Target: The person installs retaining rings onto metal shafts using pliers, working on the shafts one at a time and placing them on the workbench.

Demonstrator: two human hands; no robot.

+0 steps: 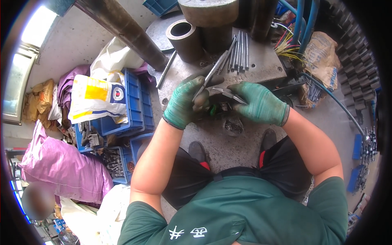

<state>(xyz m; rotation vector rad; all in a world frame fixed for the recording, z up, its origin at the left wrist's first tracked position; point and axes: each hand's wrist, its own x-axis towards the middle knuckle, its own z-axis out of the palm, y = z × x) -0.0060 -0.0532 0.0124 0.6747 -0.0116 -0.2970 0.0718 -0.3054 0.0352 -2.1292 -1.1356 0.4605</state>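
Note:
My left hand point(182, 102), in a green work glove with dark fingertips, is closed around a long metal rod point(213, 70) that slants up and to the right. My right hand point(261, 103), gloved alike, pinches slim metal pieces point(229, 94) with tapered ends, which point toward the left hand. Their far ends are hidden in the glove. Just beyond both hands, several metal rods point(241, 53) lie side by side on a steel machine plate point(265, 61). One more rod point(166, 69) lies apart, near the plate's left edge.
A thick hollow metal cylinder point(181, 30) and steel columns point(126, 30) stand at the back. Blue crates point(136, 98), a white-yellow sack point(98, 98) and a purple sack point(65, 163) crowd the left. Blue hoses point(300, 20) and a torn paper sack point(322, 53) are at right.

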